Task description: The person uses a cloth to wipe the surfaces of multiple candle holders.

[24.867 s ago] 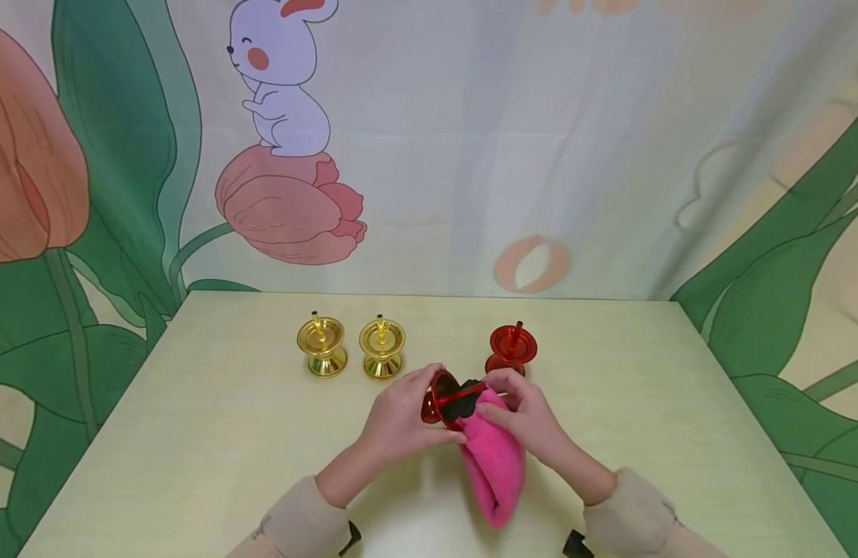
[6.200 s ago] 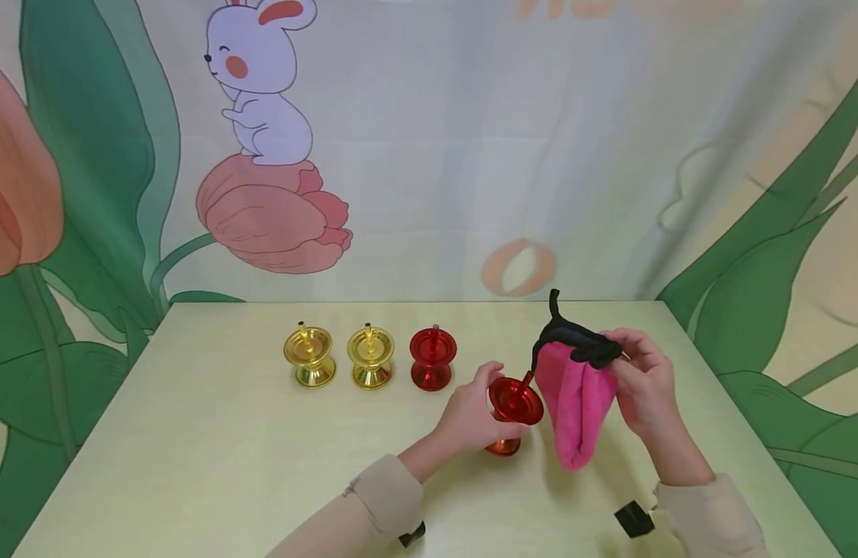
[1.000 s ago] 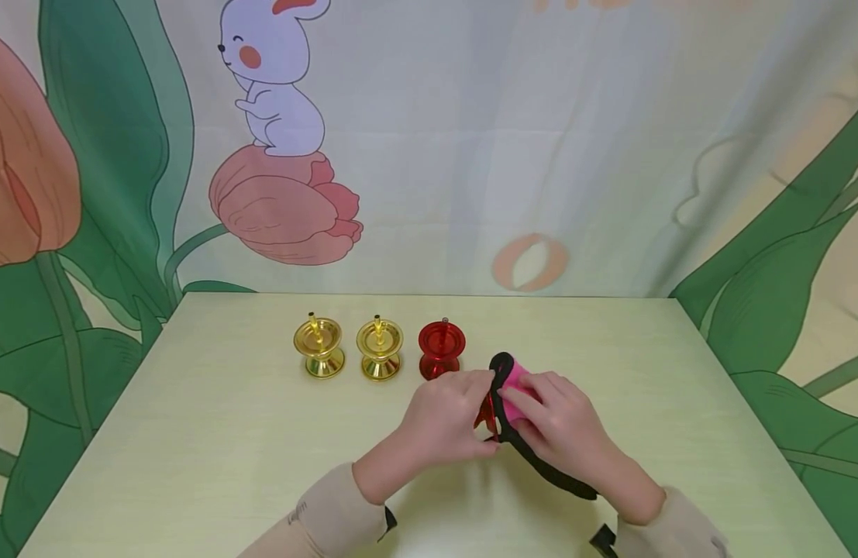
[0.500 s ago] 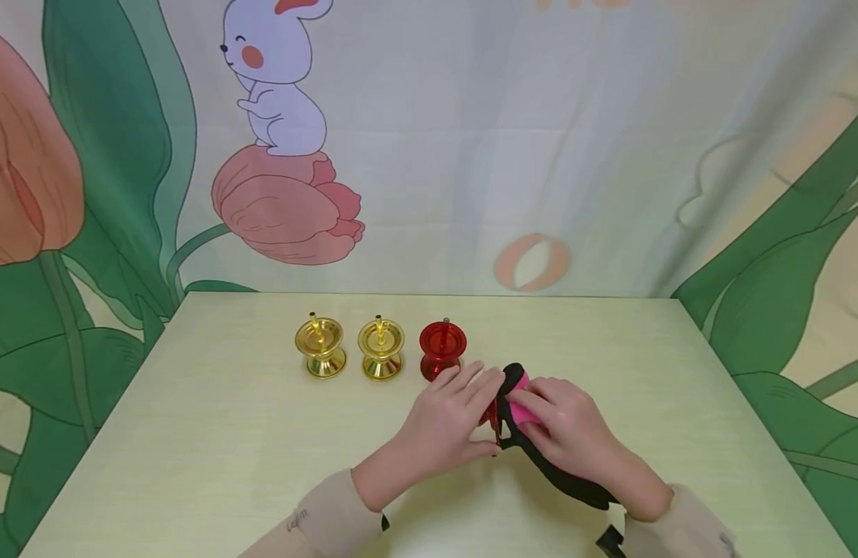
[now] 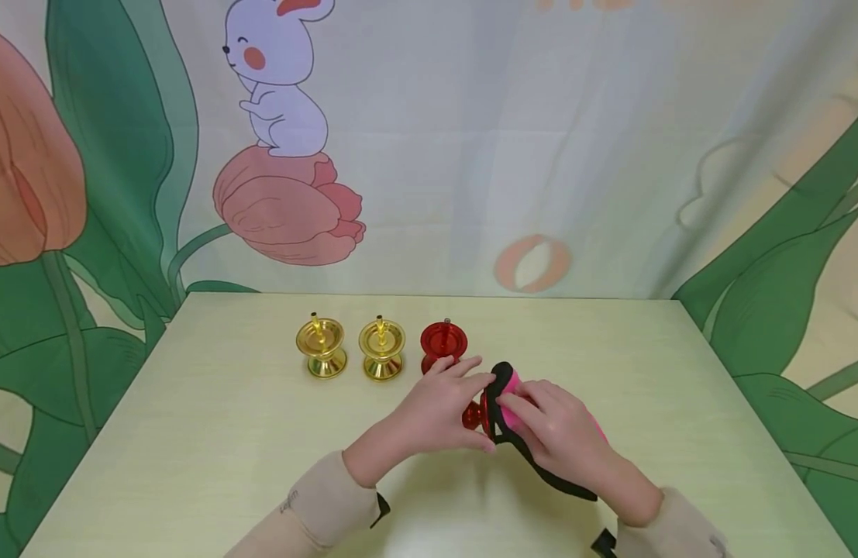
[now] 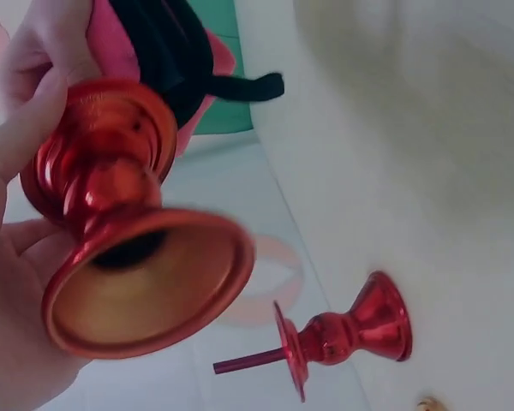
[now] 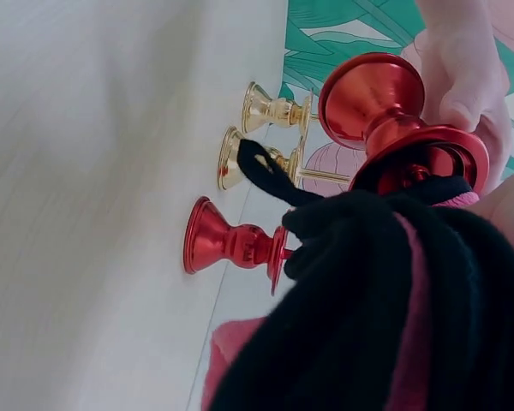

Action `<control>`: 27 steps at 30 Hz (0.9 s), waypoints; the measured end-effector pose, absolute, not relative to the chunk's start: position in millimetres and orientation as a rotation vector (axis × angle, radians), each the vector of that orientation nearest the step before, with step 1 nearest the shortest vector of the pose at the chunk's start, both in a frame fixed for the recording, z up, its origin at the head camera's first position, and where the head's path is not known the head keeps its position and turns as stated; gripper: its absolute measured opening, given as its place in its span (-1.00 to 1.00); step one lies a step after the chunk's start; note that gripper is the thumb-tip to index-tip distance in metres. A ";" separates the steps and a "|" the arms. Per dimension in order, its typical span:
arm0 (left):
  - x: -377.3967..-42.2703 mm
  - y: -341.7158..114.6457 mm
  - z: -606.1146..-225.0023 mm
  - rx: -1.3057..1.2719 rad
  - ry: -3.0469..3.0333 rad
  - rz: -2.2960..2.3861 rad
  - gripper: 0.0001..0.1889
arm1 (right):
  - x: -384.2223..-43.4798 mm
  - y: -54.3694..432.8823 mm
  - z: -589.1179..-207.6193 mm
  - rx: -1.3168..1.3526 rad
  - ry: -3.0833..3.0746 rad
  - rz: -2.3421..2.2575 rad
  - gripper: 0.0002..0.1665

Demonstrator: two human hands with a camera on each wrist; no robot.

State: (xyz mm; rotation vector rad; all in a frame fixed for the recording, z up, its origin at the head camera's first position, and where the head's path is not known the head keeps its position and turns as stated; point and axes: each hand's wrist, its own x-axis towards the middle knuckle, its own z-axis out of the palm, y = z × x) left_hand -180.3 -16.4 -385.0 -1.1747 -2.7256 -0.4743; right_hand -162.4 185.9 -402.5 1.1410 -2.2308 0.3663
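In the head view, my left hand [image 5: 429, 415] holds a red metal candle holder [image 5: 473, 416] above the table, tipped on its side. The left wrist view shows its hollow base [image 6: 146, 291] facing that camera, with fingers and thumb about the dish rim. My right hand [image 5: 564, 434] grips a bunched pink cloth with black trim [image 5: 547, 471] and presses it into the dish. In the right wrist view the cloth [image 7: 351, 291] covers part of the dish, and a black loop [image 7: 270, 171] hangs off it. The holder's spike is hidden.
A second red candle holder [image 5: 444, 339] stands upright just behind my left fingertips. To its left stand two gold candle holders, one nearer [image 5: 382, 341] and one farther left [image 5: 320, 339]. A printed curtain [image 5: 429, 155] hangs behind the pale table [image 5: 191, 434].
Six seconds ago the held candle holder was upright with the cloth beside it; now it lies sideways against the cloth. In the last second, my left fingers spread and shifted slightly on it.
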 end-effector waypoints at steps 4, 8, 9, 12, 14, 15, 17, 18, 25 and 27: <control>-175.7 -13.8 -395.1 -1.114 -2.473 -0.343 -0.17 | -165.2 186.0 -405.0 1.061 -2.290 0.448 -0.74; -171.2 -12.5 -405.5 -1.057 -2.183 -0.171 -0.20 | -167.0 185.0 -406.7 0.971 -2.413 0.590 -0.54; -170.3 -12.7 -407.1 -1.048 -2.149 -0.155 -0.20 | -167.4 184.6 -406.9 0.955 -2.439 0.615 -0.53; -168.7 -16.1 -406.1 -1.064 -2.195 -0.199 -0.17 | -167.6 184.3 -407.1 0.966 -2.461 0.623 -0.52; -169.7 -19.8 -401.3 -1.087 -2.320 -0.296 -0.14 | -167.6 184.7 -407.1 0.998 -2.434 0.578 -0.52; -170.8 -21.9 -397.6 -1.095 -2.392 -0.343 -0.11 | -167.9 184.7 -406.9 1.021 -2.413 0.548 -0.53; -174.5 -25.5 -390.0 -1.098 -2.553 -0.436 -0.07 | -167.9 184.4 -406.5 1.071 -2.366 0.491 -0.61; -177.1 -27.0 -386.9 -1.100 -2.628 -0.477 -0.05 | -167.8 184.0 -406.1 1.098 -2.341 0.464 -0.67; -188.1 -31.7 -381.9 -1.171 -2.935 -0.791 -0.12 | -166.9 177.7 -405.6 1.201 -2.265 0.367 -0.70; -187.7 -30.7 -385.1 -1.153 -2.920 -0.827 -0.13 | -168.0 177.3 -406.4 1.189 -2.274 0.368 -0.70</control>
